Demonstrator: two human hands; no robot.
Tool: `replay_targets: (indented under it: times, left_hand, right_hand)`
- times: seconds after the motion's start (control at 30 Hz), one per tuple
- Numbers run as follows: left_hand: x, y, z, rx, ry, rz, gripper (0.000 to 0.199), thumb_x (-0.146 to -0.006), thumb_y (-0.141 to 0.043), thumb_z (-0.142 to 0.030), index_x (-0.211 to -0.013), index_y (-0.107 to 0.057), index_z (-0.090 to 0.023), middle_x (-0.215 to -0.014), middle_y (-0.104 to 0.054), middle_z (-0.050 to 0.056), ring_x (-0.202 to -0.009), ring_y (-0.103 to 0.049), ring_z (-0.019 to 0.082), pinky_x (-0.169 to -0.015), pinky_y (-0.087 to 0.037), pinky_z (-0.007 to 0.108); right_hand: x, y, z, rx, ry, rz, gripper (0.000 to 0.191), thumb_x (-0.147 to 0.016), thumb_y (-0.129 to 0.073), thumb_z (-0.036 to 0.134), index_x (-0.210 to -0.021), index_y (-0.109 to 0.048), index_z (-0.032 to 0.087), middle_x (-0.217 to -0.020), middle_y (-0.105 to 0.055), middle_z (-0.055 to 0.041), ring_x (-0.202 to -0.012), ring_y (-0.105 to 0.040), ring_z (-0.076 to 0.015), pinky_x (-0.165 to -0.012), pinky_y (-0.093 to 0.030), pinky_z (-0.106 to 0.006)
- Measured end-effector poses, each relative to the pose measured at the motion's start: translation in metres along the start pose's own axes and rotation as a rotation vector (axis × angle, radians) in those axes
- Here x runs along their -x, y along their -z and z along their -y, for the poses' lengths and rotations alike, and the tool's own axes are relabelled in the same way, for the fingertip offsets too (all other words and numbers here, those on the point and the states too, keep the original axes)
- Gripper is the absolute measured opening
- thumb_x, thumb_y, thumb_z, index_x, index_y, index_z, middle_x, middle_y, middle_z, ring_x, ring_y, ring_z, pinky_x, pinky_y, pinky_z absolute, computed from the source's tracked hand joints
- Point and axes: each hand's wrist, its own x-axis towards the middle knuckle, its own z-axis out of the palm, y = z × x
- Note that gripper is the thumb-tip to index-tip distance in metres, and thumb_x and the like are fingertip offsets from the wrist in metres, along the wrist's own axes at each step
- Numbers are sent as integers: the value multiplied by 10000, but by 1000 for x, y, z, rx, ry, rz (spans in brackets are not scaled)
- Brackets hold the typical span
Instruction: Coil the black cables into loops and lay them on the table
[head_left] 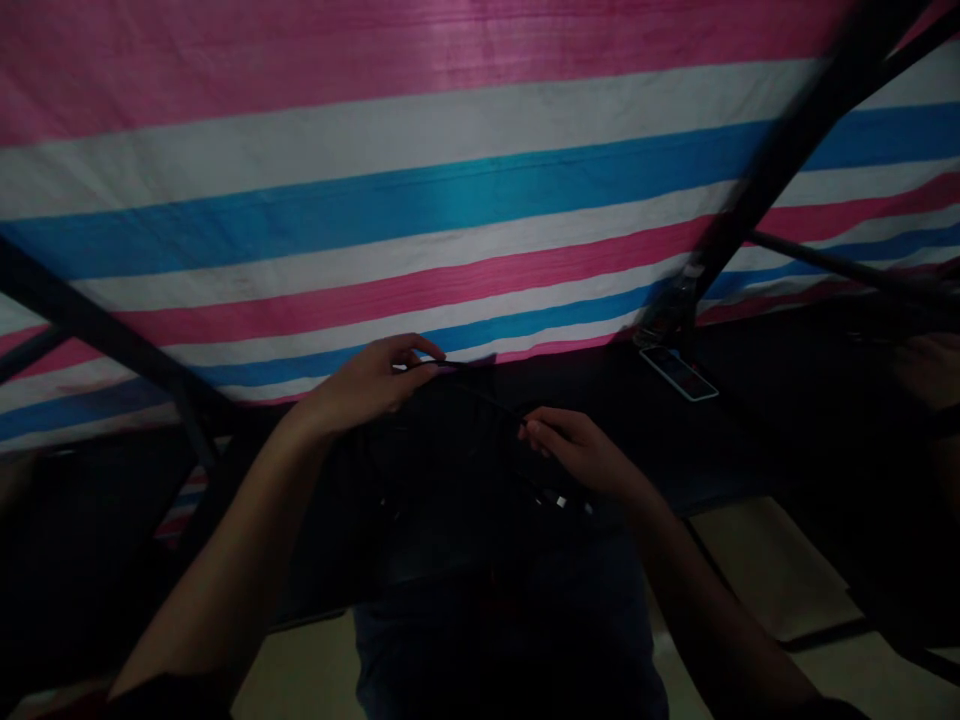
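Observation:
A thin black cable (484, 397) runs between my two hands above the dark surface. My left hand (371, 380) pinches it between thumb and fingers, on the far side near the striped sheet. Lower and to the right, my right hand (574, 445) is closed on another stretch of the same cable. Beneath my right hand lie light-coloured cable plugs (561, 502), with dark cords that fade into the black surface. Poor light hides most of the cable's path and its ends.
A phone (679, 374) with a pale edge lies to the right, beside a clear plastic bottle (679, 295). A pink, white and blue striped sheet (450, 200) hangs behind the black table (675, 450). Dark frame bars (780, 180) slant at both sides. Another person's hand (930, 365) shows at far right.

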Motion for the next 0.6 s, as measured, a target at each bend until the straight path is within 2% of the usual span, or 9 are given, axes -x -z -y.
replay_targets:
  times: [0.1,0.2,0.3,0.47,0.53,0.6]
  left_hand:
    - [-11,10,1,-78,-118,-109,305,-878,-625,-362,-1133,-663,-199,-753,-604,16,-575,-531,128,-520,-400,246]
    - [-17,9,16,-156,-167,-341,263,-893,-582,-296,-1124,-652,-192,-791,-635,36,-636,-556,145,-581,-419,271]
    - [-12,6,39,-178,-152,-538,203,-902,-562,-304,-1041,-657,-190,-715,-608,16,-642,-548,152,-582,-404,267]
    - [15,18,77,26,-5,-673,197,-895,-588,-386,-912,-637,-196,-574,-475,-41,-466,-394,103,-435,-273,225]
    - [27,28,90,131,30,-792,205,-897,-596,-393,-850,-613,-194,-541,-413,-58,-429,-354,91,-404,-243,220]
    - [41,41,100,212,47,-927,255,-922,-572,-395,-779,-583,-184,-506,-357,-69,-404,-321,86,-383,-233,219]
  right_hand:
    - [-2,6,5,14,8,49,276,-977,-517,384,-881,-672,178,-759,-593,-8,-675,-513,-141,-619,-406,-252]
    - [2,8,7,22,6,130,287,-967,-528,404,-851,-663,179,-789,-621,-19,-706,-538,-148,-647,-423,-257]
    - [14,11,-1,44,-52,202,319,-970,-530,434,-830,-658,177,-781,-626,-19,-710,-552,-151,-641,-429,-253]
    - [42,29,-39,206,-181,262,365,-955,-524,480,-842,-703,183,-787,-685,-32,-718,-613,-178,-646,-465,-274]
    - [51,43,-60,344,-222,205,336,-931,-525,450,-839,-726,196,-783,-720,-38,-703,-643,-195,-644,-477,-291]
    - [57,61,-79,500,-245,96,303,-902,-529,420,-823,-735,212,-757,-737,-44,-666,-658,-206,-629,-475,-304]
